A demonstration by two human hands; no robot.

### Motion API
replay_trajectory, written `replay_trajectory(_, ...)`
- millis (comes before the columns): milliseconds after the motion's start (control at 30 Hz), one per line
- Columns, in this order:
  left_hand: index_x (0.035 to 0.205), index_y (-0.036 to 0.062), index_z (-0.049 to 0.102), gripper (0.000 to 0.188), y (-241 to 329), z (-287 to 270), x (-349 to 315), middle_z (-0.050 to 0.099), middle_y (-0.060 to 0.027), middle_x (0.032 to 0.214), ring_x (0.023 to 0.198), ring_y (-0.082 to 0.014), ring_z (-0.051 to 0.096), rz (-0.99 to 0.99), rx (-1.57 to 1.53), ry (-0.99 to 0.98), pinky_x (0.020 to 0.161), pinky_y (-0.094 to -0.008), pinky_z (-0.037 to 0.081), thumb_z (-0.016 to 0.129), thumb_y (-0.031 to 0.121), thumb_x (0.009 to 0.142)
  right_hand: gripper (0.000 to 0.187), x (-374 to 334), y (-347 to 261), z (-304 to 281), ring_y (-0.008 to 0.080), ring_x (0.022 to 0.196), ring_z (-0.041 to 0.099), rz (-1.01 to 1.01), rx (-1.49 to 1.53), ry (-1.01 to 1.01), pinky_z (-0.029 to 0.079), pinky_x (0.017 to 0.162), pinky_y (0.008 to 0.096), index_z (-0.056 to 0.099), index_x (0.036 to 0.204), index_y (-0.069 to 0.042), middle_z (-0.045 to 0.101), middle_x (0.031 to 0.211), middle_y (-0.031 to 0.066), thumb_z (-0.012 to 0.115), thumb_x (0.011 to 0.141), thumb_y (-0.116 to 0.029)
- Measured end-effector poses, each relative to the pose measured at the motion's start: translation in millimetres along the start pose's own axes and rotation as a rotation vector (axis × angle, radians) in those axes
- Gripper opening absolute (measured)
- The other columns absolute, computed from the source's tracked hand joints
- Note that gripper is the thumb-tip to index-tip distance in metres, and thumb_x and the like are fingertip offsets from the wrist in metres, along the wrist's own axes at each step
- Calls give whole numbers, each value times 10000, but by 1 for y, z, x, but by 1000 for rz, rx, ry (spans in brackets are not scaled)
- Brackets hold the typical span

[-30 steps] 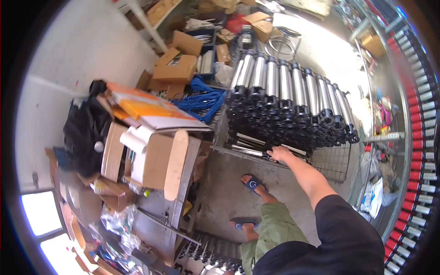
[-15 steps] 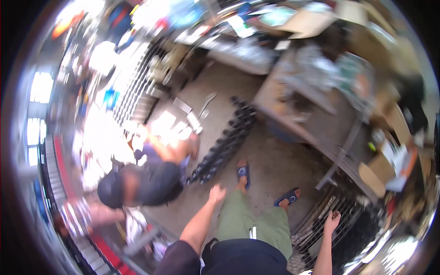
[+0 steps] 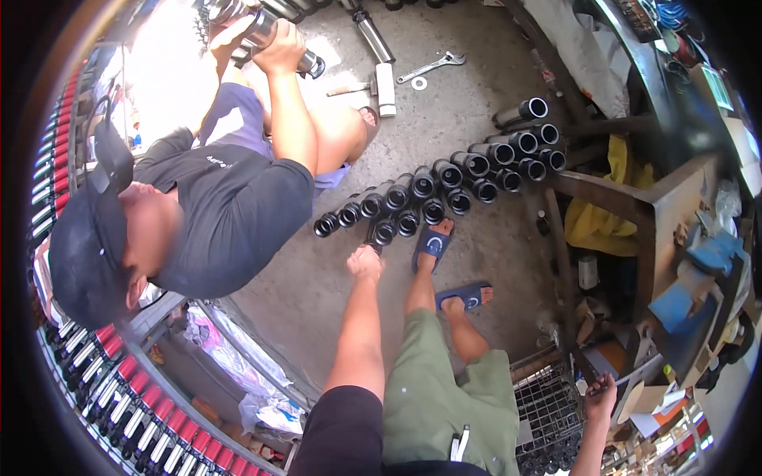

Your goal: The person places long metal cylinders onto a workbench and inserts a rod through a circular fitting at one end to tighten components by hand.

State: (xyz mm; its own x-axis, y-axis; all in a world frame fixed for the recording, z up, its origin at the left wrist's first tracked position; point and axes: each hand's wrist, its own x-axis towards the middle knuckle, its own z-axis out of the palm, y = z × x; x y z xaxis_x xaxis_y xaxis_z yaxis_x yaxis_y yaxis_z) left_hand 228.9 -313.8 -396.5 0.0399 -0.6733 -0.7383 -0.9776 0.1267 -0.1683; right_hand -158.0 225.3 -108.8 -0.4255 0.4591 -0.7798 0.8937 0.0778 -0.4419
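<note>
The left hand (image 3: pixel 365 263) is curled at the near edge of the tubes (image 3: pixel 425 186); I cannot tell whether its fingers have closed on one. The tubes lie on the floor (image 3: pixel 468 254) in a slanting pile, from about 11 to 2 o'clock of that hand. At 4 o'clock the right hand (image 3: pixel 601 397) has bent fingers, its grasp unclear, near a wire crate (image 3: pixel 548 416). Farther out, a wrench (image 3: pixel 431 67) lies at 1 o'clock, while at 10 a co-worker (image 3: pixel 230 210) grips another tube (image 3: pixel 260 30).
</note>
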Motion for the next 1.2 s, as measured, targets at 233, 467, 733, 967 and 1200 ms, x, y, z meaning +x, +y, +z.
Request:
replay_trajectory(233,844,-4,739,395,-27,-38,-190,693,-116,708,657,-242,683,-266,-965,-117,599,-389,534,751,372,724,376,-22,12,-47,56,484,251,6,163,-261,228,442,235,631,1048,-104,279,602,-87,590,991,-474)
replay_trajectory(467,1226,16,617,686,-89,-260,-505,679,-56,974,860,-148,648,702,-1009,-552,749,-306,526,881,-16,593,210,-33,56,-126,107,547,485,-157,-4,-56,379,476,294,650,838,-90,499,635,-30,641,960,-261)
replay_trajectory(733,1097,45,567,525,213,-404,-610,658,-73,963,910,-204,636,1923,-1023,6,852,-360,516,824,40,639,580,-79,99,-138,184,611,524,-508,-139,265,455,642,411,635,721,46,587,610,113,679,898,-505)
replay_trajectory(967,955,5,675,287,402,-412,-573,708,-44,886,760,-129,631,1742,-1254,-269,732,-264,490,807,11,699,568,-177,183,-152,257,512,469,-631,-243,399,424,572,436,609,693,25,511,567,194,689,889,-502)
replay_trajectory(1200,803,61,660,211,459,-430,-580,622,29,758,659,-99,561,1603,-1121,-365,632,-279,445,849,111,722,490,-253,195,-108,338,480,480,-662,-134,468,392,520,438,567,639,18,487,542,201,728,874,-380)
